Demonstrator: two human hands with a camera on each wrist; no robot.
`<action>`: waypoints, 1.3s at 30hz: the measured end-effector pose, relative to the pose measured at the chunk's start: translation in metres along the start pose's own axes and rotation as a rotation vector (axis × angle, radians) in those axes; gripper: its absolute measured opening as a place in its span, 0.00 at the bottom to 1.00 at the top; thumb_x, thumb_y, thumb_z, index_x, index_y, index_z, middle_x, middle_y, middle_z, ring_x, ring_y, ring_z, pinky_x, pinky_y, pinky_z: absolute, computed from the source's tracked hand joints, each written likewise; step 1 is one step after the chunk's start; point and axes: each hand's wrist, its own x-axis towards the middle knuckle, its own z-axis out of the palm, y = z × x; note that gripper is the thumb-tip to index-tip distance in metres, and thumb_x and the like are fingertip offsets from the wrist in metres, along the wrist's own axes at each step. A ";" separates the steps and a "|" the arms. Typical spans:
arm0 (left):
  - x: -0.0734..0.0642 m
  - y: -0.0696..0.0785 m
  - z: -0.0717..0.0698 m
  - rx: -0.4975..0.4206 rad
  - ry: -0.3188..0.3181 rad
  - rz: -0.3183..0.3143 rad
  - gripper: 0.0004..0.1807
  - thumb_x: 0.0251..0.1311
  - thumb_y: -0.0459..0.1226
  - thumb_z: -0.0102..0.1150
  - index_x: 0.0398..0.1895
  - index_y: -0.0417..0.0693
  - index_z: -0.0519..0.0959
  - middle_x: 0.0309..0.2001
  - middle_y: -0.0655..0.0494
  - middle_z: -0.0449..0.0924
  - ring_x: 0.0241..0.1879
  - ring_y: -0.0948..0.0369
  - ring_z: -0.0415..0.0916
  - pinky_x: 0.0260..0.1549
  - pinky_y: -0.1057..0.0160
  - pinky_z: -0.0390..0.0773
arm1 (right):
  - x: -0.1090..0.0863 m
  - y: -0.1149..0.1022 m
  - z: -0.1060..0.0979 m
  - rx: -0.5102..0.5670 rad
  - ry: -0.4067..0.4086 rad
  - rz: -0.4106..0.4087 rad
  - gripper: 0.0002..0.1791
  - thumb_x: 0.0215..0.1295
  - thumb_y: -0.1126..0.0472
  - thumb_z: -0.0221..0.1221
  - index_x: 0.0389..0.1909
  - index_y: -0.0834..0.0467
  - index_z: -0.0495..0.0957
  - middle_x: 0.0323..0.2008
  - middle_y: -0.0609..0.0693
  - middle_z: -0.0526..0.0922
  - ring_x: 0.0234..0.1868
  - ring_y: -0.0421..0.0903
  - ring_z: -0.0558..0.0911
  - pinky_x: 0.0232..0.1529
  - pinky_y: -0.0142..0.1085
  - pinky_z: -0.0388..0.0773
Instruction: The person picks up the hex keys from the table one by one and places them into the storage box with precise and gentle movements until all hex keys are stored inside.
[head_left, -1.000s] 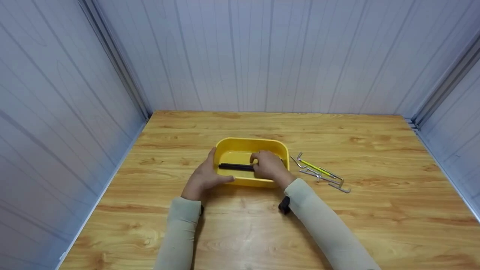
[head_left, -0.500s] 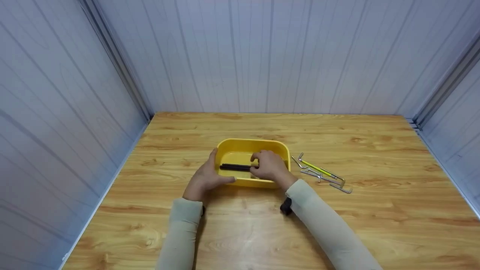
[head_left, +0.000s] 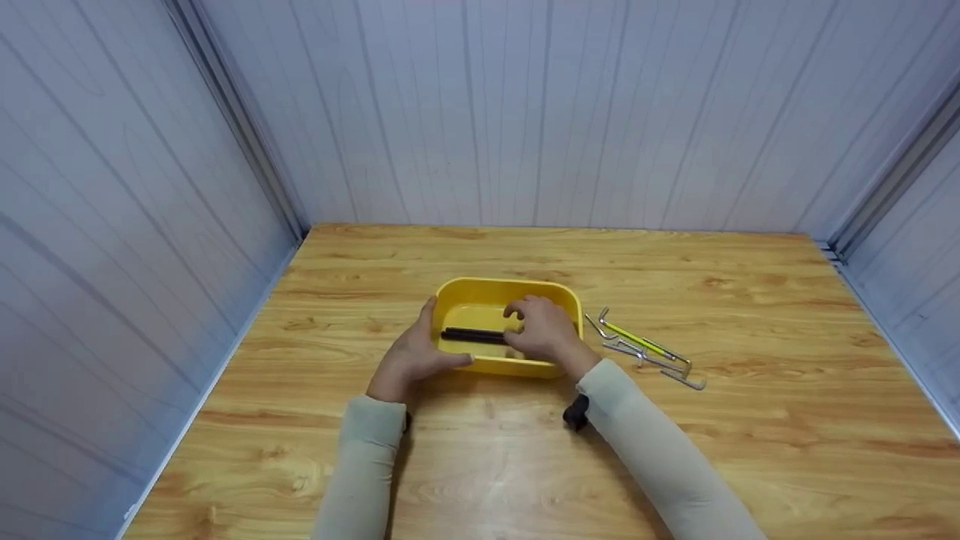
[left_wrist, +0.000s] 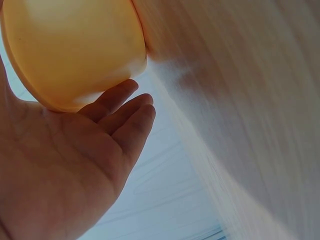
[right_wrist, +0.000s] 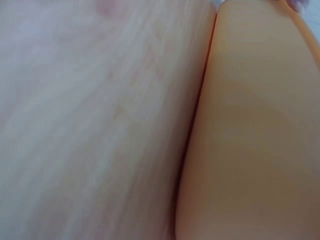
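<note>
A yellow plastic bin [head_left: 517, 286] stands on the table, its near wall toward me. My left hand [head_left: 409, 352] holds its left end, fingers along the outer left wall and thumb over the near rim. In the left wrist view, the left hand's fingertips [left_wrist: 131, 86] meet the bin's outside [left_wrist: 75, 45]. Inside lie slim black rods [head_left: 472, 335], side by side and left to right. My right hand [head_left: 544, 330] reaches into the bin with bent fingers, covering the rods' right ends. I cannot tell whether it holds them.
Right of the bin, several silver L-shaped hex keys [head_left: 682, 380] lie loosely together, with a long yellow rod [head_left: 637, 340] among them. The wood-grain table [head_left: 787, 315] is walled in by pale panels [head_left: 495, 112] at the back and sides.
The right hand's thumb and forefinger have spread a little apart over the black rods, and the hand has shifted slightly right. The left hand keeps its hold on the bin.
</note>
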 end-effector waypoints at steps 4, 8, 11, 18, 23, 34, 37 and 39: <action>0.000 -0.001 0.001 0.003 -0.007 -0.016 0.72 0.33 0.58 0.77 0.78 0.55 0.39 0.71 0.44 0.61 0.64 0.51 0.66 0.66 0.48 0.62 | -0.001 0.001 -0.003 0.041 0.006 -0.002 0.18 0.56 0.48 0.59 0.47 0.49 0.81 0.44 0.49 0.80 0.45 0.49 0.78 0.45 0.47 0.76; -0.002 0.000 0.000 0.005 -0.013 -0.029 0.72 0.33 0.58 0.77 0.78 0.55 0.38 0.73 0.45 0.57 0.67 0.51 0.63 0.67 0.48 0.60 | -0.002 0.001 -0.007 0.069 0.004 -0.016 0.19 0.56 0.49 0.59 0.48 0.51 0.81 0.44 0.51 0.81 0.45 0.50 0.78 0.45 0.47 0.76; -0.003 0.000 0.000 -0.005 -0.019 -0.034 0.73 0.33 0.58 0.77 0.78 0.55 0.38 0.74 0.46 0.55 0.69 0.51 0.60 0.68 0.48 0.59 | -0.003 0.001 -0.011 0.056 0.012 -0.041 0.20 0.56 0.49 0.58 0.49 0.51 0.81 0.44 0.52 0.81 0.44 0.50 0.78 0.44 0.47 0.76; -0.003 0.000 -0.002 -0.019 -0.022 -0.033 0.72 0.34 0.57 0.77 0.78 0.54 0.37 0.74 0.46 0.54 0.70 0.52 0.59 0.69 0.49 0.58 | -0.004 0.002 -0.021 0.056 0.033 -0.069 0.20 0.56 0.49 0.58 0.48 0.53 0.81 0.44 0.54 0.81 0.44 0.50 0.79 0.44 0.48 0.77; -0.001 -0.002 -0.002 -0.013 -0.020 -0.012 0.72 0.32 0.58 0.77 0.78 0.55 0.38 0.73 0.48 0.58 0.67 0.53 0.62 0.68 0.49 0.58 | -0.005 0.005 -0.026 0.062 0.046 -0.079 0.20 0.56 0.49 0.58 0.48 0.54 0.81 0.44 0.55 0.82 0.45 0.50 0.79 0.44 0.48 0.77; 0.000 -0.003 -0.001 0.012 -0.024 -0.042 0.74 0.30 0.62 0.76 0.78 0.56 0.38 0.74 0.47 0.56 0.68 0.52 0.60 0.69 0.47 0.58 | -0.010 0.015 -0.044 0.066 0.049 -0.036 0.19 0.58 0.49 0.59 0.49 0.52 0.81 0.46 0.53 0.80 0.45 0.51 0.79 0.43 0.50 0.77; 0.000 -0.002 -0.001 0.016 -0.028 -0.050 0.74 0.30 0.62 0.76 0.78 0.57 0.37 0.74 0.46 0.55 0.69 0.51 0.60 0.68 0.47 0.58 | -0.011 0.019 -0.050 0.074 0.058 -0.019 0.19 0.58 0.50 0.60 0.49 0.53 0.80 0.46 0.54 0.80 0.46 0.52 0.78 0.44 0.50 0.77; 0.001 -0.002 0.000 0.010 -0.033 -0.050 0.74 0.31 0.62 0.76 0.78 0.57 0.37 0.74 0.46 0.54 0.70 0.51 0.59 0.68 0.47 0.58 | -0.011 0.023 -0.053 0.083 0.065 -0.002 0.19 0.58 0.50 0.60 0.49 0.53 0.80 0.47 0.55 0.80 0.47 0.53 0.78 0.45 0.50 0.77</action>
